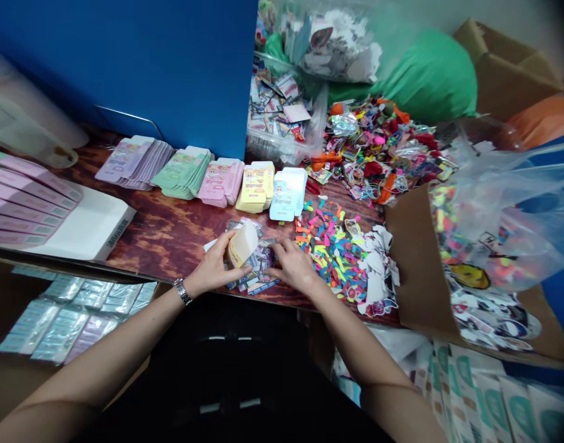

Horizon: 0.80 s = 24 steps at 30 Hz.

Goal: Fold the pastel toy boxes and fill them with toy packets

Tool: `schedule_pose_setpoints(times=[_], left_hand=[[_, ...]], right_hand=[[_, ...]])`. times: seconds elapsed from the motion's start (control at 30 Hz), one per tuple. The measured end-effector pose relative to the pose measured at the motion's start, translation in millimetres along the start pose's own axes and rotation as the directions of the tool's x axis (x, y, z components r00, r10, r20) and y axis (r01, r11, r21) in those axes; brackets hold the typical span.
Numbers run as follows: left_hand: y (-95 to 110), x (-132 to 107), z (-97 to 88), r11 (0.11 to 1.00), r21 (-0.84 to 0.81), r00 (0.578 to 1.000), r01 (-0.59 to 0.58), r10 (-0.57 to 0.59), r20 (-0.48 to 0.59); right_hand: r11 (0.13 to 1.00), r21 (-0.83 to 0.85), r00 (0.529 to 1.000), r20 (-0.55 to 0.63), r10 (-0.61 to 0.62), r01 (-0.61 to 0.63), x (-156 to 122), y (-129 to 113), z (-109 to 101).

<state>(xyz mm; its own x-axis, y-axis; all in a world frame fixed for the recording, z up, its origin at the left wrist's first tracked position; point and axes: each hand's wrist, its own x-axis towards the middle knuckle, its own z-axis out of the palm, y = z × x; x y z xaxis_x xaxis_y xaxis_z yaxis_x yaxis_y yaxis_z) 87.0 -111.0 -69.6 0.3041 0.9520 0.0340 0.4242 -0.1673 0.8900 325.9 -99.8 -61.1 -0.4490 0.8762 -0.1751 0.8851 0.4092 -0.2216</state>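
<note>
My left hand, with a metal watch on its wrist, grips a small yellow carton between thumb and fingers. The carton is tilted and its pale flap side faces up. Under and beside it lies a pile of small printed cards. At the right side of this pile, my right hand curls thumb and fingers around some of the cards; how many is hidden. Just right of that hand spreads a heap of small bright balloons, with white-backed cut-out stickers beside it.
Behind my hands stand stacks of flat cartons: purple, green, pink, yellow, blue. A clear bin of cards and a trinket heap sit farther back. A cardboard box borders the right, a white box the left.
</note>
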Motion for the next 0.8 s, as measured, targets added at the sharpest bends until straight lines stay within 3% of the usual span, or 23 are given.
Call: schedule_pose_setpoints(times=[0.13,0.23,0.37,0.47,0.6,0.8], left_hand=[[-3.3,0.5,0.7,1.000,-0.008,1.000,-0.003,0.003,-0.011],[-2.4,2.9,-0.9,1.000,0.004,0.999,-0.003,0.003,-0.036],[-0.5,7.8,-1.3,0.995,0.098,0.991,-0.011,0.024,-0.129],[1.1,11.9,0.1,0.980,0.196,0.980,-0.028,0.065,-0.187],[3.0,14.2,1.5,0.918,0.389,0.967,-0.078,0.164,-0.193],[1.1,11.6,-2.0,0.875,0.478,0.952,-0.071,0.202,-0.229]], right_hand=[[0.976,0.213,0.995,-0.070,0.065,-0.049,2.8,9.3,4.1],[0.901,0.433,0.978,-0.174,0.115,-0.029,0.1,21.1,-14.9],[0.822,0.564,0.873,-0.436,0.217,0.078,-12.2,28.5,-56.5],[0.848,0.504,0.815,-0.555,0.169,0.168,-17.0,21.2,-79.9],[0.923,0.250,0.787,-0.611,-0.085,0.294,-9.6,1.5,-87.2],[0.962,0.007,0.809,-0.543,-0.225,0.272,2.3,-6.5,-76.4]])
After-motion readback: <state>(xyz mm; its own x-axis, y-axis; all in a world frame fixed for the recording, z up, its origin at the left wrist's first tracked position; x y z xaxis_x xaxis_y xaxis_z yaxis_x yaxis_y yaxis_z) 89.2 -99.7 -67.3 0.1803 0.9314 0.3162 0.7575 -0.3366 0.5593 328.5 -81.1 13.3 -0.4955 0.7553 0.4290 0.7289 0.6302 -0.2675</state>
